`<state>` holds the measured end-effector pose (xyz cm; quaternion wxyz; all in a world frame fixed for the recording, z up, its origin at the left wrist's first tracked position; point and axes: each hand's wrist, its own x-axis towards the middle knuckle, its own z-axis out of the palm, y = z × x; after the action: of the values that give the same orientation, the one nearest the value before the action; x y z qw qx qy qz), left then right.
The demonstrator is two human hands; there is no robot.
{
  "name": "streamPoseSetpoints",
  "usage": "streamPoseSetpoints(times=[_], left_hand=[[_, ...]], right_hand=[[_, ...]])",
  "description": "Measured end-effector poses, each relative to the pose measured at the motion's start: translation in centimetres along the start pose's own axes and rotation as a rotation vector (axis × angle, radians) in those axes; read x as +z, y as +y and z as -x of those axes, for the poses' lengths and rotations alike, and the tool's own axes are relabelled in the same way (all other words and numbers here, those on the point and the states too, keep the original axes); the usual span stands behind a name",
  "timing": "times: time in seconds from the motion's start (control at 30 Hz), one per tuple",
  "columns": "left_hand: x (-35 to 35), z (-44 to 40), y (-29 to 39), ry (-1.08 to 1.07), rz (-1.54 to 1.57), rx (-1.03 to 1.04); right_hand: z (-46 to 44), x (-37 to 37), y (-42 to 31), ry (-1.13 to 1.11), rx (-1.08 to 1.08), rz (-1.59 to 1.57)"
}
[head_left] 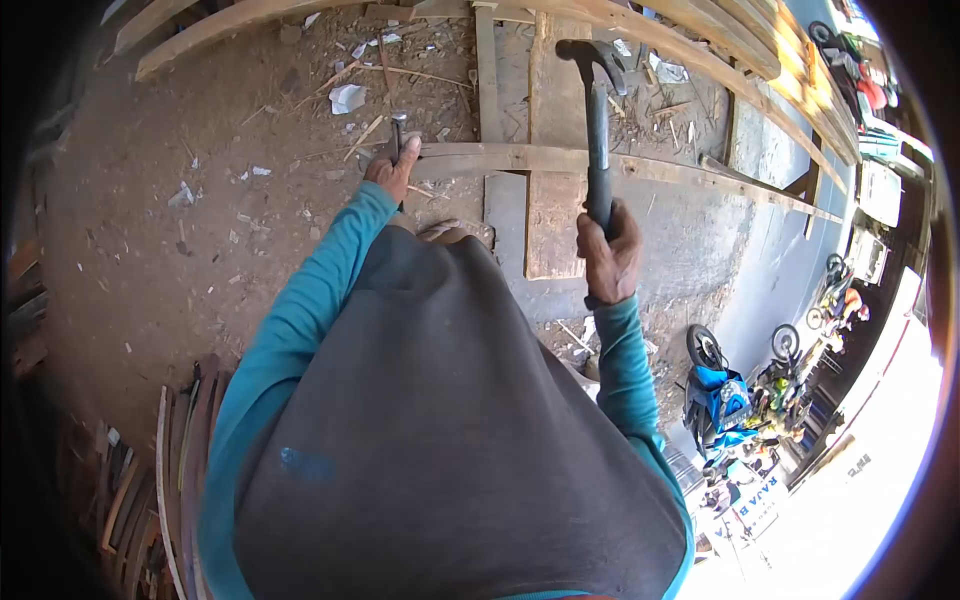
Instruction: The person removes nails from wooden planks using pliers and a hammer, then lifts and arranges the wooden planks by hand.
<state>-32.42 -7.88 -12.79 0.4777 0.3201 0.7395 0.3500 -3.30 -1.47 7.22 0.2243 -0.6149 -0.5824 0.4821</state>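
My right hand [611, 252] is wrapped round the dark grip of a claw hammer [598, 125]. The hammer stands handle toward me, its head raised at the far end, over a board. My left hand [394, 174] is closed round a short metal tool with a shiny flat top [398, 121], like a chisel or punch; its lower part is hidden by the fingers. Beside that hand lies the end of a long thin wooden strip [468, 157], which runs right, under the hammer. Whether the hand touches the strip, I cannot tell.
A wide board [553, 225] crosses beneath the strip. Long timber beams [690, 55] lie along the far side. Paper scraps [347, 99] and wood chips litter the dirt ground. Curved wood strips [172, 480] are stacked at lower left; a blue motorcycle [722, 405] stands right.
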Motion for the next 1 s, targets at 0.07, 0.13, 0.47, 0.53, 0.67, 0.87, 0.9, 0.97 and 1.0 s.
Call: streamPoseSetpoints(times=[0.07,0.13,0.47,0.53,0.67,0.87,0.9,0.97,1.0], left_hand=[[0.4,-0.5,-1.8,-0.075,-0.054,-0.132],[0.6,0.2,0.2,0.049,0.181,0.009],[1.6,-4.5,-6.1,0.171,-0.011,0.073],[1.2,-5.0,-4.0,0.260,-0.023,0.181],[1.1,-3.1,-2.9,0.146,0.059,0.110],[1.4,-2.3,-1.4,0.107,0.271,-0.077],[1.8,-4.4,-4.4,0.092,0.238,-0.048],[1.1,-3.1,-3.2,-0.012,0.265,-0.099],[1.5,-2.5,-3.4,-0.017,0.266,-0.101]], right_hand=[[3.2,0.3,-0.7,0.024,0.015,-0.200],[5.4,0.7,-0.5,0.120,-0.165,-0.424],[8.4,5.8,12.2,-0.035,-0.022,0.318],[8.2,3.9,7.5,-0.026,-0.082,0.221],[9.7,1.1,1.5,0.197,-0.290,-0.133],[7.1,3.9,4.5,0.353,-0.744,-0.671],[7.7,5.2,9.4,0.326,-0.455,-0.325],[8.3,6.2,12.1,0.162,-0.065,0.185],[8.1,6.4,11.6,0.039,0.031,0.344]])
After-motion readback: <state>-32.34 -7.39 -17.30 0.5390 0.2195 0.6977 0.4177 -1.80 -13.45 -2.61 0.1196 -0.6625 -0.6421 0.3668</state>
